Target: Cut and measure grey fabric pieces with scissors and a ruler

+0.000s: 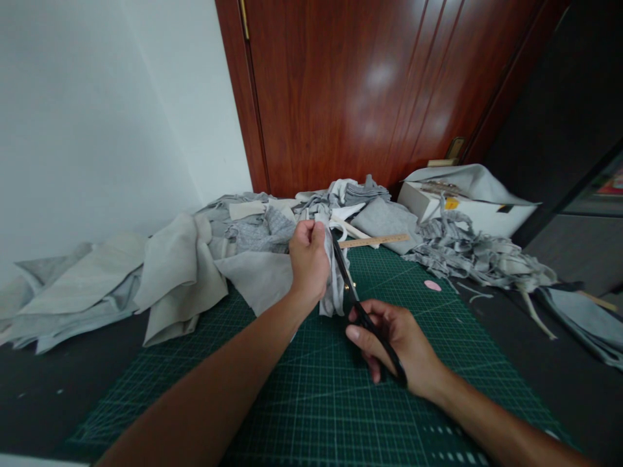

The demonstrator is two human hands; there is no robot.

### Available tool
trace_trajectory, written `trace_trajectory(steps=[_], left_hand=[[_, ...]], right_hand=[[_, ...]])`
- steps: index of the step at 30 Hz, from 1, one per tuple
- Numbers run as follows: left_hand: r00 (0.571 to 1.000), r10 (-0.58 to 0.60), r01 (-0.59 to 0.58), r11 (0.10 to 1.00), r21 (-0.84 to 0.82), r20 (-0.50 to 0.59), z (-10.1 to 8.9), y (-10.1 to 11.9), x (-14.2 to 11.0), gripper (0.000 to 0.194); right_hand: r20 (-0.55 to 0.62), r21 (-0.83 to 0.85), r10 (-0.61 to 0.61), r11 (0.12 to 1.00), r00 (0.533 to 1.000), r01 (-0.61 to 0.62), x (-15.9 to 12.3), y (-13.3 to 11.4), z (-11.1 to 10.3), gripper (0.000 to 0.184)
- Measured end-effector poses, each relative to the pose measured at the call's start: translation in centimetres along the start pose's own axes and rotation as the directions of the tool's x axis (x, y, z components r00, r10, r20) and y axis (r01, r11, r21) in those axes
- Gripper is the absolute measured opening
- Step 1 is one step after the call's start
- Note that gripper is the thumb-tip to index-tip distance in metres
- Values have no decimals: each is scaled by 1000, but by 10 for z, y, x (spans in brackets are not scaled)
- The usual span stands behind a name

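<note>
My left hand (308, 259) is closed round a bunched piece of grey fabric (335, 285), holding it upright above the green cutting mat (311, 389). My right hand (394, 344) grips black scissors (357, 305) by the handles. The blades point up and away, and they meet the right edge of the held fabric just beside my left thumb. Part of the fabric hangs below my left hand toward the mat.
Heaps of grey cloth pieces (170, 279) lie at the left and back of the mat. A wooden ruler (374, 241) lies behind them, a tangle of grey strips (477, 256) at the right, a white box (467, 201) near the brown door (370, 91). A small pink scrap (432, 285) sits on the mat.
</note>
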State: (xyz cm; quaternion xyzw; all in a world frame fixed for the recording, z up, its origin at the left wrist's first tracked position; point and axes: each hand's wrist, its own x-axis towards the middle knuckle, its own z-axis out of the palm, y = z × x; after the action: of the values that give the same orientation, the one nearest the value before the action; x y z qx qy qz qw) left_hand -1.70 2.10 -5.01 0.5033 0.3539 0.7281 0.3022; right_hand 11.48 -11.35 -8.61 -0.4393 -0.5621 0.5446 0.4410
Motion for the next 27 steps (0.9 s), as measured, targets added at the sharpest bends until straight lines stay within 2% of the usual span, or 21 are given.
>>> trace_trajectory(steps=[4, 10, 27], left_hand=[[997, 65, -67, 996, 64, 28, 0, -1, -4, 19], [994, 97, -101, 990, 95, 39, 0, -2, -9, 13], [994, 93, -99, 983, 154, 48, 0, 2, -11, 14]], right_hand=[[18, 33, -26, 999, 999, 25, 1, 1, -1, 52], [14, 8, -35, 999, 999, 35, 0, 0, -1, 51], [-8, -71, -38, 997, 999, 38, 0, 3, -2, 46]])
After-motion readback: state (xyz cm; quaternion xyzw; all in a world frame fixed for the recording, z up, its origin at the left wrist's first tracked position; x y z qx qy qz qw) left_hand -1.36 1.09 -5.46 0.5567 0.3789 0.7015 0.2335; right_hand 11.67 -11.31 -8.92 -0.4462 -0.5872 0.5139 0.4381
